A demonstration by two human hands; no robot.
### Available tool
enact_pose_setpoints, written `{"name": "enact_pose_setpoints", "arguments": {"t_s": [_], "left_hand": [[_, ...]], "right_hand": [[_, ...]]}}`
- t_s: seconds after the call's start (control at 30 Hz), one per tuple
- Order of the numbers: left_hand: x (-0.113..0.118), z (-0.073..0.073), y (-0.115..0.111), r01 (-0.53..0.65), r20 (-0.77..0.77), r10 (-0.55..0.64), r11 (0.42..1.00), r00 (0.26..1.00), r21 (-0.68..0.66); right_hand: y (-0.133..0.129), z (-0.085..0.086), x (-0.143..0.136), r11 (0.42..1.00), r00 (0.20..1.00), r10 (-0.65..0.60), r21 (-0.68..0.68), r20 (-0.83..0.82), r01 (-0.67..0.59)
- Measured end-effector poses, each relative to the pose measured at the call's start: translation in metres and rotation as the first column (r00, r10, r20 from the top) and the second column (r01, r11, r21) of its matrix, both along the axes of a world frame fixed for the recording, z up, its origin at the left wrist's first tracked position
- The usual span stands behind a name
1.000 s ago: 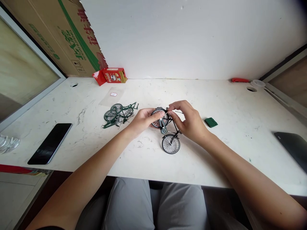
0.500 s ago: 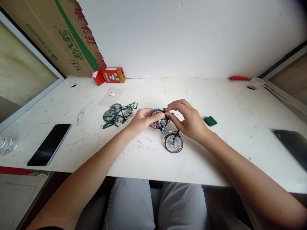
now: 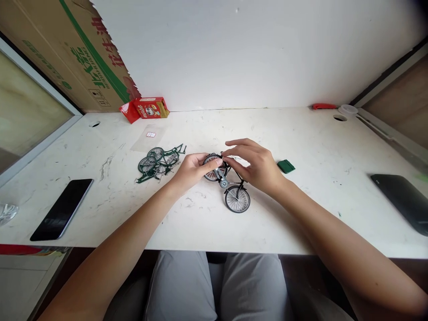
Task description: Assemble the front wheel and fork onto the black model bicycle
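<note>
A small black model bicycle (image 3: 237, 199) with spoked wheels is held over the white table. My left hand (image 3: 197, 169) grips it by one wheel, the thumb lying across near the saddle end. The other wheel points toward me at the lower right. My right hand (image 3: 254, 162) pinches at the top of the frame with thumb and index finger, the other fingers raised; a thin dark part shows beside its fingertips, too small to identify. Left of my hands lies a heap of green bicycle parts (image 3: 157, 162). A small green piece (image 3: 286, 166) rests to the right.
A black phone (image 3: 62, 209) lies at the left, near a clear plastic item (image 3: 7, 213). Behind are a clear bag (image 3: 147, 138), a red box (image 3: 151, 108), a red tool (image 3: 324, 106) and a round lid (image 3: 347, 110). A dark object (image 3: 399, 200) sits at the right.
The whole view has shifted slightly, moving the table items left. The raised fingers of my right hand have spread a little; both hands keep their places on the bicycle.
</note>
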State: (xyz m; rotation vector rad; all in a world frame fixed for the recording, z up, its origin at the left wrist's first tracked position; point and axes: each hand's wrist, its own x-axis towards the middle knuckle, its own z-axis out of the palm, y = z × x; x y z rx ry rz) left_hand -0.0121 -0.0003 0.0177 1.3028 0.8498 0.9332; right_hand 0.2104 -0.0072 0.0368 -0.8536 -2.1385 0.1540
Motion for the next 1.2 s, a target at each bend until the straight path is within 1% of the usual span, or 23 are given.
{"name": "enact_pose_setpoints", "arguments": {"t_s": [0.17,0.27,0.37,0.47,0.53,0.57,0.63,0.7,0.77,0.83,0.9,0.93,0.97,1.03,1.1,1.17,1.2], "left_hand": [[0.001,-0.004,0.0,0.005,-0.003,-0.005,1.0,1.0,0.004],[0.001,-0.005,0.001,0.003,0.053,-0.001,0.999,0.999,-0.032],[0.001,-0.007,0.003,-0.021,0.108,0.028,0.998,0.994,-0.066],[0.001,-0.011,0.006,-0.053,0.131,0.065,0.994,0.989,-0.091],[0.001,-0.013,0.008,-0.076,0.129,0.089,0.992,0.988,-0.105],[0.001,-0.013,0.009,-0.092,0.122,0.104,0.99,0.987,-0.105],[0.001,-0.014,0.01,-0.123,0.091,0.13,0.989,0.987,-0.082],[0.002,-0.013,0.009,-0.15,0.034,0.151,0.988,0.988,-0.027],[0.002,-0.011,0.008,-0.198,-0.042,0.201,0.978,0.979,0.059],[0.003,-0.008,0.004,-0.287,-0.087,0.307,0.94,0.948,0.182],[0.004,-0.003,-0.002,-0.368,-0.082,0.415,0.869,0.906,0.33],[0.005,-0.001,-0.005,-0.378,-0.079,0.444,0.832,0.893,0.407],[0.006,0.002,-0.008,-0.368,-0.087,0.463,0.792,0.882,0.487],[0.009,0.006,-0.013,-0.304,-0.131,0.485,0.713,0.865,0.632],[0.011,0.006,-0.015,-0.253,-0.168,0.521,0.641,0.837,0.725],[0.012,0.004,-0.015,-0.242,-0.182,0.555,0.603,0.812,0.76],[0.012,0.002,-0.014,-0.246,-0.187,0.565,0.602,0.804,0.76]], "right_hand": [[0.0,-0.007,-0.003,1.0,0.999,-0.001,0.008,-0.05,0.001],[-0.002,-0.008,-0.006,0.999,0.997,-0.036,-0.027,-0.071,0.034],[-0.002,-0.008,-0.007,0.994,0.995,-0.089,-0.067,-0.044,0.085],[0.002,-0.009,-0.005,0.982,0.994,-0.113,-0.149,0.011,0.113],[0.005,-0.01,-0.003,0.964,0.997,-0.074,-0.255,0.007,0.074],[0.006,-0.011,-0.002,0.947,0.999,-0.049,-0.32,-0.023,0.039],[0.009,-0.013,0.0,0.885,0.991,-0.014,-0.463,-0.134,-0.05],[0.011,-0.014,0.0,0.802,0.964,-0.024,-0.582,-0.264,-0.139],[0.013,-0.015,-0.001,0.723,0.931,-0.068,-0.66,-0.359,-0.202],[0.014,-0.016,-0.002,0.661,0.903,-0.145,-0.719,-0.404,-0.215],[0.015,-0.016,-0.002,0.614,0.882,-0.219,-0.761,-0.417,-0.207],[0.015,-0.015,-0.002,0.599,0.872,-0.247,-0.774,-0.422,-0.205],[0.015,-0.013,-0.002,0.591,0.862,-0.271,-0.781,-0.429,-0.203],[0.013,-0.01,-0.001,0.582,0.845,-0.304,-0.788,-0.439,-0.2],[0.011,-0.006,-0.001,0.571,0.836,-0.332,-0.799,-0.437,-0.191],[0.008,-0.003,-0.002,0.564,0.838,-0.344,-0.807,-0.423,-0.175],[0.007,-0.002,-0.003,0.563,0.844,-0.342,-0.809,-0.413,-0.168]]}}
